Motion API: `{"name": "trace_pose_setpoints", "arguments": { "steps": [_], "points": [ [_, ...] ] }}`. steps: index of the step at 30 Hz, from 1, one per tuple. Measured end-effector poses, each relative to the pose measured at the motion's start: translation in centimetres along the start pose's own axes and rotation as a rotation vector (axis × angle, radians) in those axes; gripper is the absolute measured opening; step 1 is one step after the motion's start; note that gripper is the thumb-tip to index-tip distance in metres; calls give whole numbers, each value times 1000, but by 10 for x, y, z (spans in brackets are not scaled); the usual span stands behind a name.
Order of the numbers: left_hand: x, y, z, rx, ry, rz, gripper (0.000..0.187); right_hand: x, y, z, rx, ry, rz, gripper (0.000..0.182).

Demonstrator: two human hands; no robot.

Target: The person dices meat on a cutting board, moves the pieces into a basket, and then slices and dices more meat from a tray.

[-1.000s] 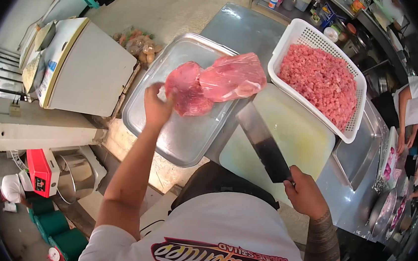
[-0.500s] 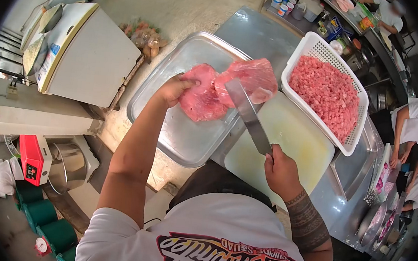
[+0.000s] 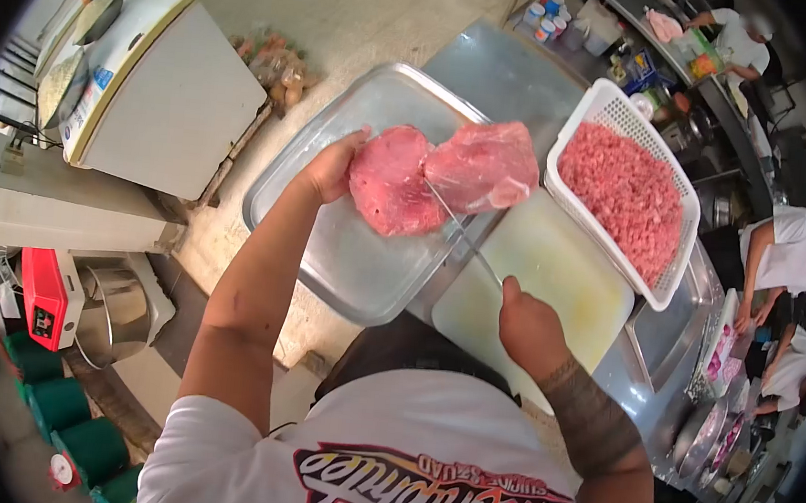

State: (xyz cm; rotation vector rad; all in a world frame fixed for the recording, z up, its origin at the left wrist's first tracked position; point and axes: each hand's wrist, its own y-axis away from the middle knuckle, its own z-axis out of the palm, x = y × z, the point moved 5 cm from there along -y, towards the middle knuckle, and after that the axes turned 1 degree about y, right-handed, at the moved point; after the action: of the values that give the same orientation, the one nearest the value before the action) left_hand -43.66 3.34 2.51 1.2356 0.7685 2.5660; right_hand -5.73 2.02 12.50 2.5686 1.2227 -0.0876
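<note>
Over the metal tray, my left hand grips the left side of a large piece of raw red meat. A second lobe of meat lies against its right side, reaching out over the tray's rim. My right hand is closed round the handle of a broad knife. Its blade is turned nearly edge-on, with the tip in the cleft between the two lobes. Beneath my right hand and the knife's handle is a white cutting board.
A white perforated basket of diced meat stands right of the board. Beyond it, an empty-looking metal tray rests on the steel table. People in white shirts work at the far right. A white chest freezer stands left.
The knife has turned from flat-side-up to nearly edge-on, its tip now lower, between the meat lobes. The right lobe has shifted slightly, and my left fingers sit further round the meat's edge.
</note>
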Motion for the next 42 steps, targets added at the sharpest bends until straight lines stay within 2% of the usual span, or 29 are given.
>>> {"name": "trace_pose_setpoints", "arguments": {
  "steps": [3, 4, 7, 10, 14, 16, 19, 25, 29, 31, 35, 38, 42],
  "points": [
    [17, 14, 13, 139, -411, 45, 71, -18, -3, -28, -52, -3, 25, 20],
    [20, 2, 10, 35, -415, 85, 79, -15, -4, -25, -58, 19, 21, 20],
    [37, -14, 22, -199, -619, 83, 76, 5, -6, -12, -61, 58, -18, 21],
    [20, -18, 37, -268, -682, 25, 69, 21, -6, -16, -24, 77, -62, 19],
    [4, -6, 39, -80, -534, -25, 58, -10, 6, -25, 18, 214, -8, 18],
    [-2, 2, 42, -1, -485, -14, 50, -31, 17, -14, 95, 242, 23, 19],
    [-13, -3, 34, 101, -505, 16, 46, -50, 24, 17, 76, 311, 122, 19],
    [-31, -4, 40, 209, -452, 25, 44, -48, 29, 36, 73, 218, 163, 21],
    [-26, 6, 44, 167, -575, 9, 44, -41, 35, 20, 72, 239, 171, 21],
    [-24, 19, 47, 127, -555, 22, 48, -24, 46, -15, 16, 5, 149, 21],
    [-34, 48, 39, 157, -782, 294, 56, -23, 51, -62, 40, -390, 248, 23],
    [-29, 66, 53, 174, -891, 385, 61, -27, 26, -69, 79, -519, 194, 26],
    [-31, 66, 50, 262, -999, 457, 65, -41, -8, -95, 172, -493, 145, 26]
  ]
}}
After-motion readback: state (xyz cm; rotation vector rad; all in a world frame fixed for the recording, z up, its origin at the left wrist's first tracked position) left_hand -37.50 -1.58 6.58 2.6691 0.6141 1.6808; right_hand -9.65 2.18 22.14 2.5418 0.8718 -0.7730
